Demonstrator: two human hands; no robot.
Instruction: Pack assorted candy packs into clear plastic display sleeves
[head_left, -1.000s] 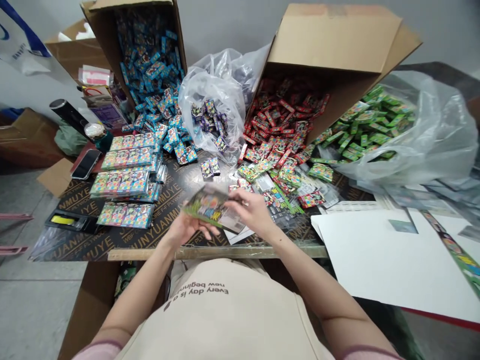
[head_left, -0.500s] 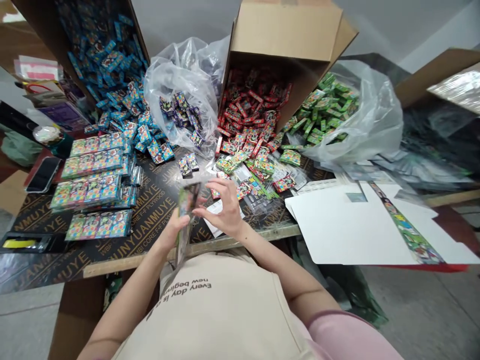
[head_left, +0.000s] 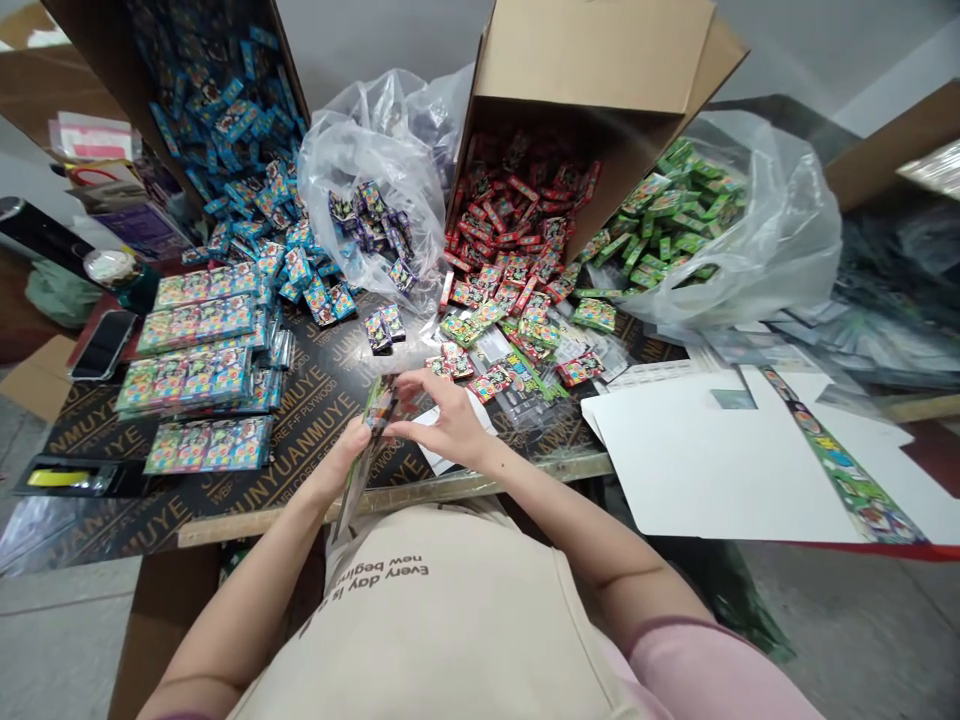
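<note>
Apron (head_left: 435,640) with printed words fills the bottom centre of the frame. Just above it, left of centre, a pouch (head_left: 367,425) stands nearly edge-on over the near rim of the counter (head_left: 300,425). The left hand (head_left: 341,460) has its grip closed on the pouch. The right hand (head_left: 446,425) faces it with a narrow, parted grip, thumb and fingers curved at the pouch's edge (whether they touch it, I cannot tell).

At the lower left lies a black tray (head_left: 127,478) with something yellow in it; at the lower right, a white card (head_left: 675,470). Further back, sleeved sets (head_left: 199,375) are stacked at centre left, near a phone (head_left: 103,345). Two purple packs (head_left: 385,328) sit just beyond the hands, left of scattered red and green ones.

Along the top, left to right, come a box (head_left: 97,45) of blue packs (head_left: 232,150), a clear bag (head_left: 322,160) of purple, a box of red (head_left: 525,225) and a bag of green (head_left: 686,215).
</note>
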